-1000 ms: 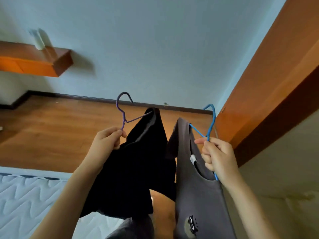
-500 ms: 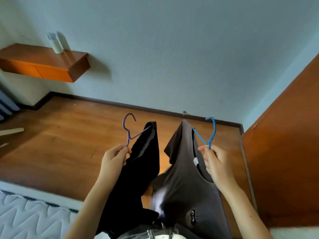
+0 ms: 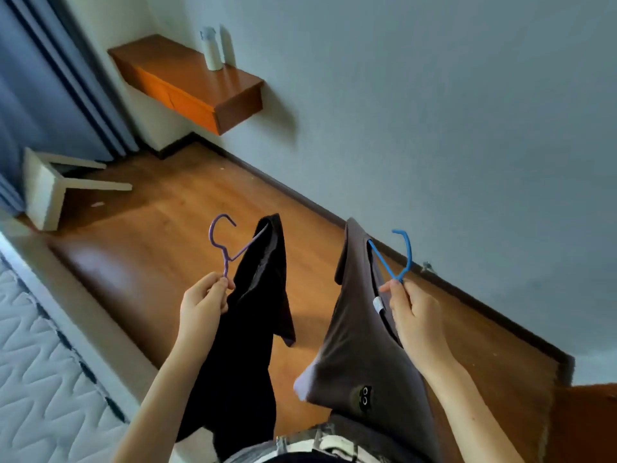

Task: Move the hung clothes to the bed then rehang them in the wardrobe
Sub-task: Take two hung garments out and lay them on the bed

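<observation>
My left hand (image 3: 203, 304) grips the neck of a purple hanger (image 3: 223, 243) that carries a black garment (image 3: 248, 342). In my right hand (image 3: 412, 314) I pinch the neck of a blue hanger (image 3: 399, 259), from which a grey T-shirt (image 3: 360, 349) with a small dark cat patch hangs. Both garments dangle in front of me over the wooden floor, side by side and apart. The bed's white quilted mattress (image 3: 36, 372) lies at the lower left. A corner of the brown wardrobe (image 3: 587, 426) shows at the lower right.
A wall-mounted wooden shelf (image 3: 190, 83) with a white bottle (image 3: 212, 48) hangs at the upper middle. A pale stool (image 3: 50, 192) lies tipped on the floor by the blue curtain (image 3: 36, 88). Wooden floor (image 3: 160, 235) stretches between bed and grey wall.
The view has swung left, away from the wardrobe towards the bed, curtain and stool. Both hands keep their hold on the hangers, and the garments swing with the turn.
</observation>
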A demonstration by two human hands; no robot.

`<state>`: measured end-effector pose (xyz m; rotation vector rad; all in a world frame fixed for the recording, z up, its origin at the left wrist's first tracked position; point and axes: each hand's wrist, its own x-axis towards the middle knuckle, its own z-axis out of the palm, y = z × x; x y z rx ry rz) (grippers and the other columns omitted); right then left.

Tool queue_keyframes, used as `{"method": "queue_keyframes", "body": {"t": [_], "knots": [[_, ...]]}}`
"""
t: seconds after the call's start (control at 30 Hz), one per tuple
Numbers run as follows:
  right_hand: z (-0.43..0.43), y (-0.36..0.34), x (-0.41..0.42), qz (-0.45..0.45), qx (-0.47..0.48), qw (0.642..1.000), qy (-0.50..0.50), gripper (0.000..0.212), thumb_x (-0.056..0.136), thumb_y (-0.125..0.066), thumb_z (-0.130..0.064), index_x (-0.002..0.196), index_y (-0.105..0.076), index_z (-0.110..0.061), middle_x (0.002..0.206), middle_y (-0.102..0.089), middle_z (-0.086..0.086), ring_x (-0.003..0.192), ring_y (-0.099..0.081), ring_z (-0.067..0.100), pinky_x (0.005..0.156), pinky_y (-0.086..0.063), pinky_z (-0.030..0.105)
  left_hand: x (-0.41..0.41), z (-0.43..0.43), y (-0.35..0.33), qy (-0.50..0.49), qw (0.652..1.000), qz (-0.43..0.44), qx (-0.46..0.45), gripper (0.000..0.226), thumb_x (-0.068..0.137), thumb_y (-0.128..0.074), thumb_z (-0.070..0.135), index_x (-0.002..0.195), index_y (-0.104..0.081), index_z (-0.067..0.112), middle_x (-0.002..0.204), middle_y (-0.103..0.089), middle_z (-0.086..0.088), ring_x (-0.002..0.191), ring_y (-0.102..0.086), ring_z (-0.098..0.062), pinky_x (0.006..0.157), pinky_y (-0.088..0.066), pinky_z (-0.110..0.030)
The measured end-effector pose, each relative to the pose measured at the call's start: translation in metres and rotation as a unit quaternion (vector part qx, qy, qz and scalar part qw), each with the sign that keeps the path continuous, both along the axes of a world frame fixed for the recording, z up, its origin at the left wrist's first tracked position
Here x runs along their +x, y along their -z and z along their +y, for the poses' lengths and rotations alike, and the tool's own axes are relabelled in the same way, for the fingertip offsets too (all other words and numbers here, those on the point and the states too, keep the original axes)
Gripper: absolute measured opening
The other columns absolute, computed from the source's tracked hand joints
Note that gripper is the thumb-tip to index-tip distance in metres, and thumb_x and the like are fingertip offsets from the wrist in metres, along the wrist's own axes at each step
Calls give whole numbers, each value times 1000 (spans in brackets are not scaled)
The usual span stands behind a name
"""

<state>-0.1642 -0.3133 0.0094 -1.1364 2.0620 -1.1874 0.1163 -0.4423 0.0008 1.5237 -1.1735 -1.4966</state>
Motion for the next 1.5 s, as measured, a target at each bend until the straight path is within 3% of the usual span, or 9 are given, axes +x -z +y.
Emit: {"method": "queue_keyframes", "body": {"t": [0.17,0.4,0.6,0.73,0.83,1.03,1.2,1.33,1.5], "knots": [[-112,-11,-46,0,8,988,-155,28,102,-41,-17,91,-66,-14,48,-54,-17,47,-51,1,45,-33,9,-27,1,10,-153,984,-62,-67,30,99,-44,7,71,-56,10,50,-31,5,48,-27,-14,52,-23,-27],[-267,9,-65,-18,12,953,-302,25,102,-42,-19,91,-64,-14,57,-54,-10,48,-52,0,45,-38,9,-38,-31,29,-302,949,-87,-40,29,98,-47,8,74,-63,9,58,-40,-6,52,-34,-15,48,-27,-22],[-418,54,-83,63,5,935,-350,27,100,-43,-19,81,-63,-22,62,-60,-28,56,-55,-2,49,-35,5,-40,-121,54,-372,923,-96,-1,28,99,-48,11,78,-65,8,57,-43,-4,55,-36,-21,54,-29,-29],[-515,51,-87,114,-19,928,-355,29,91,-37,-39,76,-60,-33,67,-65,-13,68,-58,-3,55,-37,4,-21,-211,52,-404,909,-101,-2,28,99,-47,10,78,-65,6,55,-43,-5,56,-36,-23,56,-29,-30],[-585,38,-77,127,-36,923,-363,28,94,-38,-35,76,-59,-34,65,-64,-12,66,-57,-3,55,-36,5,-1,-280,42,-423,902,-89,-5,27,100,-46,11,80,-65,5,61,-42,-13,58,-36,-25,56,-29,-30],[-733,31,-28,106,-50,920,-374,28,98,-40,-22,83,-63,-17,72,-60,-36,63,-55,-12,57,-36,1,44,-406,36,-452,885,-116,4,27,99,-47,14,81,-66,9,67,-50,-17,61,-40,-26,60,-31,-32],[-873,55,47,98,-66,894,-433,36,95,-36,-34,83,-65,-16,62,-59,-10,64,-55,-1,57,-35,9,74,-505,50,-509,851,-128,25,28,99,-48,11,77,-66,13,71,-58,-12,62,-46,-20,63,-36,-31],[-978,58,120,91,-72,856,-505,33,96,-39,-20,87,-68,-6,64,-55,-1,56,-51,13,56,-35,6,91,-557,56,-577,804,-138,43,34,97,-50,10,69,-66,20,58,-59,7,58,-44,-14,62,-36,-30],[-1085,57,207,93,-76,823,-555,32,100,-39,-20,89,-67,-7,60,-53,-6,65,-55,-1,54,-34,16,131,-607,57,-634,752,-166,71,22,90,-52,16,72,-65,19,62,-62,12,62,-49,-12,67,-38,-33]]}}
